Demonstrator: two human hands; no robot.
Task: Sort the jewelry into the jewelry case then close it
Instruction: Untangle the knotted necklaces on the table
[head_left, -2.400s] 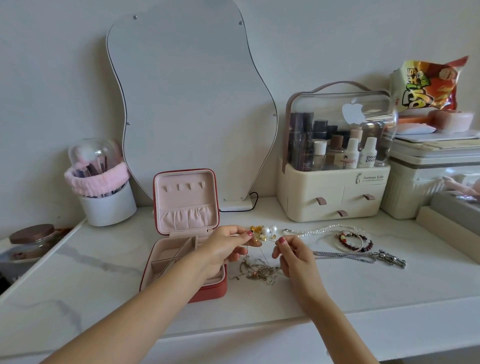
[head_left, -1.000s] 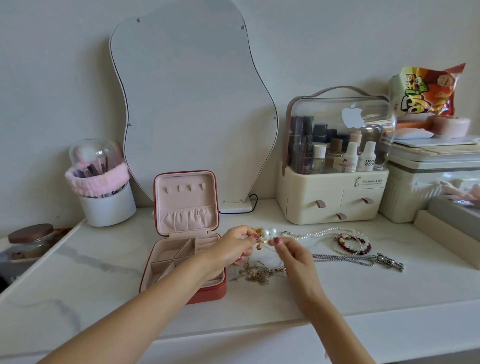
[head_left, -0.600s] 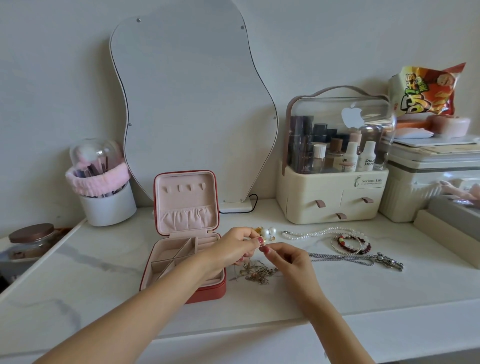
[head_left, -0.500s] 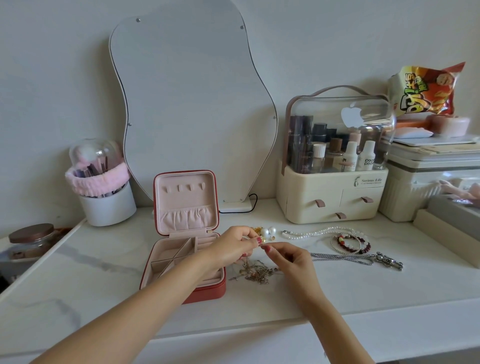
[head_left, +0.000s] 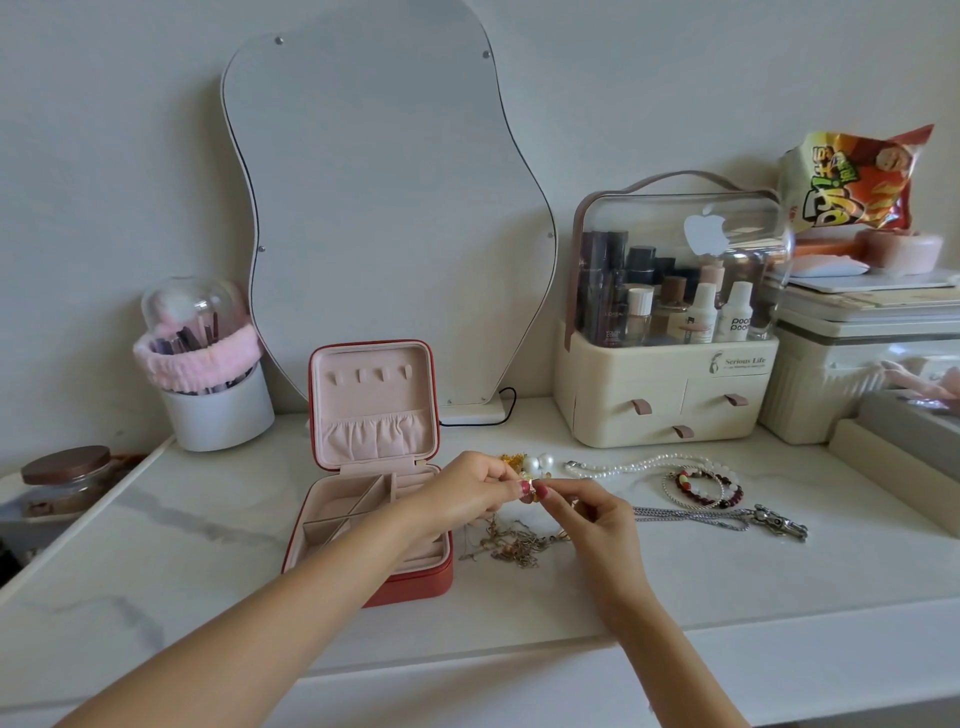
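Centrally, two bare hands meet above a white marble-look table. The left hand and the right hand have thumb and forefinger tips pressed together on one small piece of jewelry, gold-toned and too small to identify. Both hands pinch it, raised just above the tabletop.

Just left of the pinch sits the jewelry case, red outside, pale pink inside, lid standing upright. Its base is split into compartments by dividers; the left forearm crosses its right front corner. The lid lining shows four small hooks over a gathered pocket.

Directly below the hands lies a tangle of thin chains. Just behind the fingertips sit two pearl beads beside a small yellow ornament. To the right lie one pearl strand, a cluster of beaded bracelets whose number cannot be counted, and one silver chain with a clasp.

Behind stand a wavy mirror, a white brush cup wrapped in a pink band, a cream cosmetics organizer with three drawers, and a snack bag atop stacked boxes. At far left stands a brown-lidded jar.
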